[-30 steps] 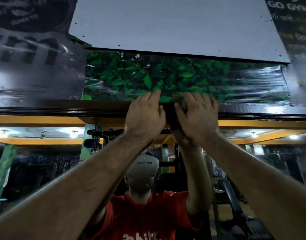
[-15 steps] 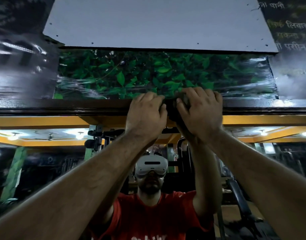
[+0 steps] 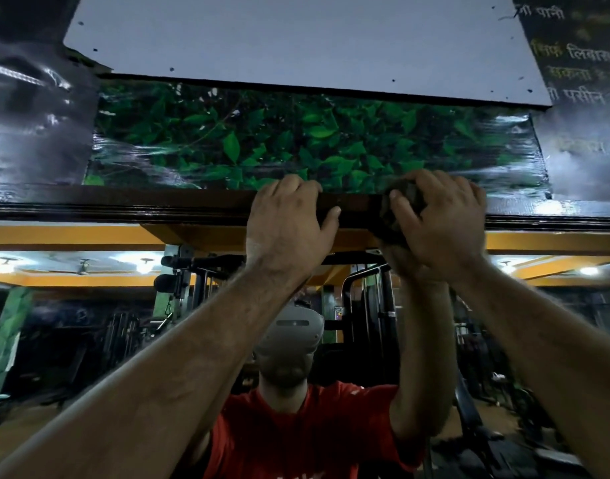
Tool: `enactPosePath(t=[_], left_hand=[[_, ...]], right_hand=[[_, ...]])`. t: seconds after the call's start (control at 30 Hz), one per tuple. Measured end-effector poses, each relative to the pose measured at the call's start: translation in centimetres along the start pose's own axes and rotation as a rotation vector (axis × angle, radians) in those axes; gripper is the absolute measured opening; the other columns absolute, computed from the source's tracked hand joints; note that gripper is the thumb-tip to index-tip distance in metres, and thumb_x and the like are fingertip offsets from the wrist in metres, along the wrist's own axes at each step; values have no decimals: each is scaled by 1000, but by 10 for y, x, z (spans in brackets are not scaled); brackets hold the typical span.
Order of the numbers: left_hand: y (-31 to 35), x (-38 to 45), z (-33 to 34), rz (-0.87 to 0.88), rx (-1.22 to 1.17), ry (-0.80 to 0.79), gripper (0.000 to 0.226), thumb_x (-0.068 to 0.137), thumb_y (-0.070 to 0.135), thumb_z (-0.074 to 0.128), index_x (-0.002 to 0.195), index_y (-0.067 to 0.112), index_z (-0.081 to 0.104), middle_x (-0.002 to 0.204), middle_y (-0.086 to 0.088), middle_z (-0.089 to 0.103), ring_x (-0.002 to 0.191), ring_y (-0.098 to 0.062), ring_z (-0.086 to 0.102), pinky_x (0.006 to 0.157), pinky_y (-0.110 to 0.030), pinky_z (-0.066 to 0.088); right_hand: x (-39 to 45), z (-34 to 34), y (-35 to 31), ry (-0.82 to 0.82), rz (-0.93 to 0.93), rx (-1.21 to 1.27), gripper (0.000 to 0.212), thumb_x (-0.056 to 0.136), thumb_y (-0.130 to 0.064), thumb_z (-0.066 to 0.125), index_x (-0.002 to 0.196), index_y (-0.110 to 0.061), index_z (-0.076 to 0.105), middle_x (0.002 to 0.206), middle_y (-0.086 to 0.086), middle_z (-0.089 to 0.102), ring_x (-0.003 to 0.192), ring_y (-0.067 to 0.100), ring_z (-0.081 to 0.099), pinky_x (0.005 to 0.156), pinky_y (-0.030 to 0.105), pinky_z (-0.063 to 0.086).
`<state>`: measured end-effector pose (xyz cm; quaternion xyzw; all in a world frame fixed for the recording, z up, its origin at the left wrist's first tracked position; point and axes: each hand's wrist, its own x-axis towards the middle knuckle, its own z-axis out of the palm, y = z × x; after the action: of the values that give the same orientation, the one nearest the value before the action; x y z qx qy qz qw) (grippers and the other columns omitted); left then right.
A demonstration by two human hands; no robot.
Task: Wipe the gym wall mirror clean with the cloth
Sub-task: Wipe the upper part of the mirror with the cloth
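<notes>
Dark, soft fabric, the cloth (image 3: 398, 210) sits bunched into a wad at about one o'clock in the view, pressed against the dark wooden frame (image 3: 124, 205) that caps the mirror (image 3: 89, 326); it looks light and limp, likely to slip or unfold unless kept balled up, so the sound hold is the one it has, the bulk gathered in the palm with the thumb across the front. The right hand (image 3: 442, 223) holds it so, its fingers (image 3: 445, 184) curled over the top of the wad and the frame's upper edge; how much cloth lies behind the palm cannot be told. Just beside it, toward twelve o'clock, the left hand (image 3: 289, 223) rests on the same frame with nothing in it, its fingers hooked over the top edge and its thumb lying along the face of the wood; it seems to serve as a brace. The glass itself is rigid and probably fragile, best wiped with even pressure rather than leaned on. Above the frame runs a glossy panel of green leaves (image 3: 296, 143), and over that, at twelve o'clock, a pale board (image 3: 296, 39); below, the mirror gives back orange beams, ceiling lights, gym machines and the person in a red shirt.
</notes>
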<state>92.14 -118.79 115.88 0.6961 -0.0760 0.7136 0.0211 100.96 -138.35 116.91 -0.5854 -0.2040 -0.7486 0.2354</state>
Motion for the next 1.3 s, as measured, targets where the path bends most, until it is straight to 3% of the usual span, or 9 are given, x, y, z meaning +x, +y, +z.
enactPosePath(t=[0.07,0.23,0.4,0.53,0.73,0.87,1.0,1.17,1.3], left_hand=[[4,-1,2,-5,25,18,43,97,48,54,125,16,63,117,-3,59,112,-22,51,104,-37,38],[11,-1,8,2,4,73,37,95,41,59,121,16,67,114,-4,64,109,-23,56,105,-40,40],[24,5,14,126,-113,28,33,99,28,57,127,13,67,120,-4,66,115,-22,56,110,-36,37],[43,12,23,147,-104,-9,34,102,29,53,130,16,65,123,-2,64,117,-20,55,110,-35,35],[72,16,38,176,-84,-52,31,102,29,49,121,15,68,117,-2,65,111,-20,56,104,-35,40],[94,17,48,170,-62,-115,35,105,25,41,132,15,62,124,-4,62,117,-20,53,107,-36,36],[119,14,59,143,-42,-110,37,105,24,42,136,14,60,129,-5,61,122,-22,52,110,-36,33],[155,20,69,103,-43,-129,40,105,25,42,141,14,56,132,-5,60,123,-21,51,111,-37,34],[181,22,82,104,-58,-118,42,104,26,47,144,14,53,139,-3,58,130,-21,48,115,-38,34]], right_hand=[[0,3,-12,3,47,-56,49,94,-53,41,117,-19,68,113,8,69,111,33,58,106,48,33],[-6,-3,-1,-62,-242,-108,40,104,-46,41,125,-19,62,118,6,68,108,32,58,100,47,37],[1,-7,25,49,-6,-161,42,100,-48,41,114,-17,66,110,9,70,106,34,59,100,49,37],[-4,-10,35,-45,-173,-111,46,103,-48,40,127,-18,64,121,5,69,114,32,58,103,47,36],[3,-18,57,10,2,-154,50,97,-51,37,114,-15,67,114,10,71,110,35,60,102,48,37],[-5,-27,79,-42,-196,-106,47,101,-50,42,123,-14,63,118,8,70,110,32,61,102,48,39],[13,-41,114,-61,2,-101,53,98,-55,33,112,-15,65,115,9,70,109,32,61,101,47,36],[-7,-47,130,-95,-242,-67,50,103,-49,41,135,-17,61,130,6,67,121,29,59,108,49,37],[17,-61,175,-133,-71,-46,44,101,-53,40,119,-21,66,113,5,71,106,26,62,104,43,35]])
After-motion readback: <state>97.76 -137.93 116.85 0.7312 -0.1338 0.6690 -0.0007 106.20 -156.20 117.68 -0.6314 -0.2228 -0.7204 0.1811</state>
